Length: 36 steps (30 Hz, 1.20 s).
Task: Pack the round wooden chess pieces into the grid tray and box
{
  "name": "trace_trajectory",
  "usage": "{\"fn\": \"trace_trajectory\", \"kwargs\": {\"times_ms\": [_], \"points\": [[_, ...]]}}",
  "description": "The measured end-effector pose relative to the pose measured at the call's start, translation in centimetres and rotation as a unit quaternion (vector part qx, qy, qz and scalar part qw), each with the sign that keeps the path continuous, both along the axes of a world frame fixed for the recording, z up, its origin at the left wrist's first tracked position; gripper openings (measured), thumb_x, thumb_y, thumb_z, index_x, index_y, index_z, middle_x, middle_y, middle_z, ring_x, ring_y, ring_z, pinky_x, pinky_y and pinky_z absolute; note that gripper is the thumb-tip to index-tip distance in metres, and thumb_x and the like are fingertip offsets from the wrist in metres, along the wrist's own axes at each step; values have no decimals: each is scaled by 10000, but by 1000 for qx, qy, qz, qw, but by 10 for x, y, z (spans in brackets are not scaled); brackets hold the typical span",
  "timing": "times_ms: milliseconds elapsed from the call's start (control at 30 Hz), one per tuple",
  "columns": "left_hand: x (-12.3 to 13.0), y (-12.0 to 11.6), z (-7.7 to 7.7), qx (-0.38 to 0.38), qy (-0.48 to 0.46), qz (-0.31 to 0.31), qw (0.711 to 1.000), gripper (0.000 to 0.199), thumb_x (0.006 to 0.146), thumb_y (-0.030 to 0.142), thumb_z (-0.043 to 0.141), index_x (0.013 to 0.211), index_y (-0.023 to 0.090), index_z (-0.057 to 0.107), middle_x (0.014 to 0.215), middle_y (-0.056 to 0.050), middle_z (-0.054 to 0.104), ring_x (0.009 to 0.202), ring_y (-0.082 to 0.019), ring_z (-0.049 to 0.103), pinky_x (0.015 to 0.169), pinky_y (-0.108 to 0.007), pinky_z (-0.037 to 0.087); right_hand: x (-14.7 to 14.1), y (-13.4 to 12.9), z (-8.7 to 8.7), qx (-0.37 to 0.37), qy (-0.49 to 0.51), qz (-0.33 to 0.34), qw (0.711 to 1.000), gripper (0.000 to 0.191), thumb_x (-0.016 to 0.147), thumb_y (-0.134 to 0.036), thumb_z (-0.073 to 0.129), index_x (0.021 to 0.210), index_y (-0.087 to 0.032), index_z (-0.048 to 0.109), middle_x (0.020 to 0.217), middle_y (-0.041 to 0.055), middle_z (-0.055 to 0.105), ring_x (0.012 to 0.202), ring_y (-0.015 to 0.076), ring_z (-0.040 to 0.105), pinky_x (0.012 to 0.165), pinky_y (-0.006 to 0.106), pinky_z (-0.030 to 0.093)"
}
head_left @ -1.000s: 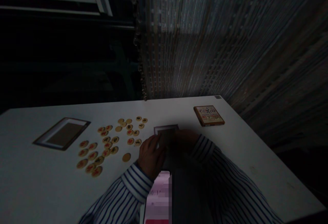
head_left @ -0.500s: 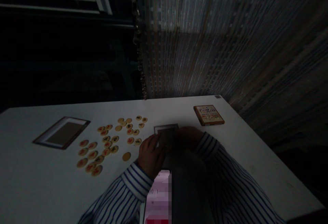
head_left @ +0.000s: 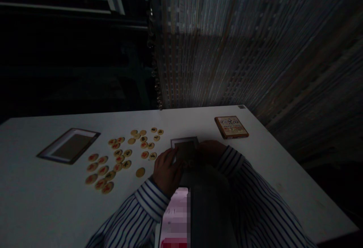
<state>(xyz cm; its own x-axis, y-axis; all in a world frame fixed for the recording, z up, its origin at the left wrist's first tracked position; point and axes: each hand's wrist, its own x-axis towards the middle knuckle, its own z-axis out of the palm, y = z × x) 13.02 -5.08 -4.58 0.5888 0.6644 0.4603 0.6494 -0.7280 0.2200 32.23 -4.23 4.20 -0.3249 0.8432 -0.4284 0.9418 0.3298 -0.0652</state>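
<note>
A small framed tray point(head_left: 184, 140) lies near the middle of the white table, with some round pieces faintly visible at its near side. My left hand point(head_left: 167, 170) rests at the tray's left side, its fingers curled over that edge. At the right side is my right hand point(head_left: 211, 151), in deep shadow, its fingers mostly hidden. Round wooden pieces point(head_left: 119, 158) with red or black characters lie scattered to the left. One piece point(head_left: 140, 172) sits face down, closest to my left hand.
Another open tray point(head_left: 69, 146) lies at the far left of the table point(head_left: 42, 202). A printed box point(head_left: 231, 127) is at the back right. A lit phone point(head_left: 174, 217) is between my forearms. A string curtain point(head_left: 204, 59) hangs behind.
</note>
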Motion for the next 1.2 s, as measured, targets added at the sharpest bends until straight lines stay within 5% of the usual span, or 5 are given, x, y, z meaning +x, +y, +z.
{"fn": "trace_trajectory", "kwargs": {"times_ms": [833, 1200], "points": [[0, -1, 0, -9, 6, -2, 1000, 257, 783, 268, 449, 991, 235, 596, 1219, -84, 474, 1108, -282, 383, 843, -473, 378, 0, 0, -4, 7, 20, 11, 1000, 277, 741, -333, 468, 889, -198, 660, 864, 89, 665, 784, 205, 613, 600, 242, 424], [-5, 7, -5, -7, -78, 66, 995, 302, 796, 184, 370, 1021, 98, 552, 1146, -165, 497, 1052, -246, 463, 869, -429, 427, 15, -2, -2, 52, -6, -47, 998, 281, 768, -308, 430, 963, -243, 620, 857, 67, 657, 787, 204, 606, 621, 265, 421]]}}
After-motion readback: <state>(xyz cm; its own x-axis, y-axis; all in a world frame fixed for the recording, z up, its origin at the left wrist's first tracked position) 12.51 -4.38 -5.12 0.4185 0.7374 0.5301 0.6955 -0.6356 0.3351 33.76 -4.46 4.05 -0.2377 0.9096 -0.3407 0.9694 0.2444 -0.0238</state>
